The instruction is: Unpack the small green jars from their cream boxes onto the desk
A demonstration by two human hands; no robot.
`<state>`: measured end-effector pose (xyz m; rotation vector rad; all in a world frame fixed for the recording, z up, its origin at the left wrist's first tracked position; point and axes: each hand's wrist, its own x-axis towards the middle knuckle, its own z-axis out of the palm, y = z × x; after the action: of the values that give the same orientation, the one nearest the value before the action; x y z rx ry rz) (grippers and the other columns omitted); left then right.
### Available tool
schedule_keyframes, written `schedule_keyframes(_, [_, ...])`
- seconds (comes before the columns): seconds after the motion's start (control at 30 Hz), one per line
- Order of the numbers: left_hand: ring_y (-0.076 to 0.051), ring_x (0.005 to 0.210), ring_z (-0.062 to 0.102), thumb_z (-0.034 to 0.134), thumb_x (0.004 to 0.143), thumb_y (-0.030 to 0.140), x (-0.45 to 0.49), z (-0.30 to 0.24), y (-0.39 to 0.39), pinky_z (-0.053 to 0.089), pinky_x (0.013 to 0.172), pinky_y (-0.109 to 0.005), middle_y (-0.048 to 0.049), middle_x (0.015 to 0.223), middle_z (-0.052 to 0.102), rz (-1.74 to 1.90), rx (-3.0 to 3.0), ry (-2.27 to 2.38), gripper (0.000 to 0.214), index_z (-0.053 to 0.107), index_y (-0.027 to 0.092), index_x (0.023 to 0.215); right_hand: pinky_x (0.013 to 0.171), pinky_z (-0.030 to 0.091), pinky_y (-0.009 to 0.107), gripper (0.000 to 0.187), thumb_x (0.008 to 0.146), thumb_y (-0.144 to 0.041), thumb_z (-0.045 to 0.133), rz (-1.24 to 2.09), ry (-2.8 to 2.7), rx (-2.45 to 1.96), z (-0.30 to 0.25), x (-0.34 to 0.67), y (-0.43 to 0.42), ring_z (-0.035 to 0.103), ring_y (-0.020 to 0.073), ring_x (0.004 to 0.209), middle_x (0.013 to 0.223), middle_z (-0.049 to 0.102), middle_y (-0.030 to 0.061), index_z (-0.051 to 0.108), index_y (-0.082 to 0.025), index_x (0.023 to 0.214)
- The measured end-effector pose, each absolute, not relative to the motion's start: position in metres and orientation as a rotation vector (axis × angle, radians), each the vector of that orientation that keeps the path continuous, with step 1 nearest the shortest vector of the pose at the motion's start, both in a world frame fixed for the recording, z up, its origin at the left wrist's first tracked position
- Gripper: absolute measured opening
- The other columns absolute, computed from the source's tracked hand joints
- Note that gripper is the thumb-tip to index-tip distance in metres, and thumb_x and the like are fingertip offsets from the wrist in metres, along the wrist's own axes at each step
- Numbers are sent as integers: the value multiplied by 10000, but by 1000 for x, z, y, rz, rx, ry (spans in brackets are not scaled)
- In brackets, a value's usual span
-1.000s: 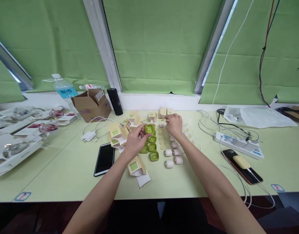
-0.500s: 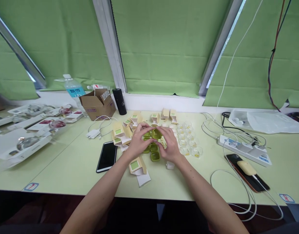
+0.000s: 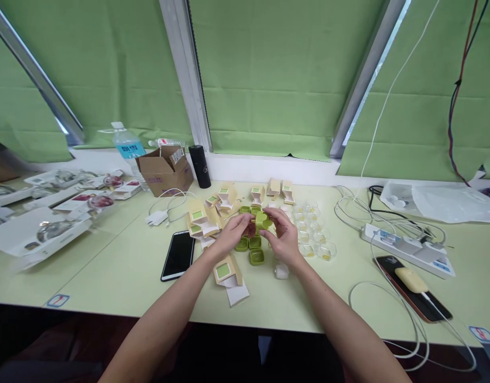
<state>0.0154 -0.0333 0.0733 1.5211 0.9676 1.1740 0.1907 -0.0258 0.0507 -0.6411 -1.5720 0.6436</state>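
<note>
Above the table, a small square green plastic cup (image 3: 263,220) is tilted up between both my hands. My right hand (image 3: 284,234) pinches its right side between thumb and fingers. From the other side, the closed fingertips of my left hand (image 3: 235,232) grip its left edge. Beneath them stand several more green cups (image 3: 256,257), partly hidden by my hands. Clear plastic cups (image 3: 325,251) with yellow spots stand in rows to the right. Small cream cartons with green squares (image 3: 224,270) lie to the left and behind. A small white object (image 3: 281,271) sits by my right wrist.
At left are a black phone (image 3: 178,255), a white charger (image 3: 157,217), a brown cardboard box (image 3: 165,173), a black flask (image 3: 200,167) and opened white packages (image 3: 41,234). A power strip (image 3: 408,250), loose cables and another phone (image 3: 412,290) lie at right.
The green cup has turned from showing its open inside to a tilted pose showing its outer side. My hands have shifted and drawn slightly apart, and the view has moved a little.
</note>
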Motion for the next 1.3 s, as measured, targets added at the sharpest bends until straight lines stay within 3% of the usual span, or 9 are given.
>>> schedule_keyframes(0.13, [-118,558,483,602,897,660,21,74,-38,379,550,-258,20,621,517,1093,1368,883,489,547,191,772,965,581,441,417,818,-255,778,681,-1576,-628,49,189,-27,644,259,1157,1214,673,91,693,-286,1224])
schedule_keyframes(0.3, [-89,519,407,678,824,642,27,80,-44,302,510,-235,44,633,468,1048,1199,788,476,490,206,816,947,583,426,409,834,-257,773,676,-1608,-648,51,190,-31,636,258,1180,1231,685,83,691,-300,1232])
schedule_keyframes(0.5, [-51,478,287,726,804,602,31,80,-47,178,494,-203,76,610,418,1034,1131,756,475,463,211,865,929,587,427,421,826,-276,801,664,-1630,-664,52,191,-33,660,243,1061,1106,683,67,709,-304,1236])
schedule_keyframes(0.73, [-40,471,275,714,851,528,31,79,-47,168,489,-184,85,612,405,1001,1084,706,414,448,211,878,934,577,412,425,824,-288,809,751,-1586,-630,50,189,-32,649,238,1059,1079,656,60,722,-306,1239])
schedule_keyframes(0.87, [-58,488,370,707,859,593,28,76,-45,263,492,-198,56,653,478,1014,1106,683,451,491,198,891,959,564,410,410,824,-281,804,795,-1556,-629,53,189,-32,643,240,1092,1114,657,65,724,-306,1225])
schedule_keyframes(1.03, [-159,690,622,570,906,733,19,68,-37,479,655,-284,-22,803,658,1103,1280,776,589,571,198,1153,1007,546,415,413,823,-277,804,827,-1474,-583,54,189,-28,628,251,1183,1216,647,80,709,-303,1224])
schedule_keyframes(1.17, [-223,1049,682,768,853,557,17,71,-38,537,887,-316,-99,1166,699,1169,1422,768,661,555,238,1391,997,543,427,418,837,-272,775,680,-1549,-670,55,190,-30,623,249,1139,1194,640,81,694,-297,1246])
schedule_keyframes(1.23, [-274,1234,635,831,817,456,18,74,-40,527,1016,-367,-130,1343,647,1174,1446,759,678,573,238,1405,1013,528,453,402,862,-253,722,559,-1619,-741,56,191,-32,616,256,1135,1195,645,84,685,-294,1260])
schedule_keyframes(1.3, [-299,1305,605,853,795,390,20,76,-42,509,1081,-409,-135,1390,633,1191,1437,762,644,610,221,1366,1045,504,483,402,872,-236,678,441,-1673,-787,58,192,-35,604,273,1165,1205,655,89,673,-287,1270])
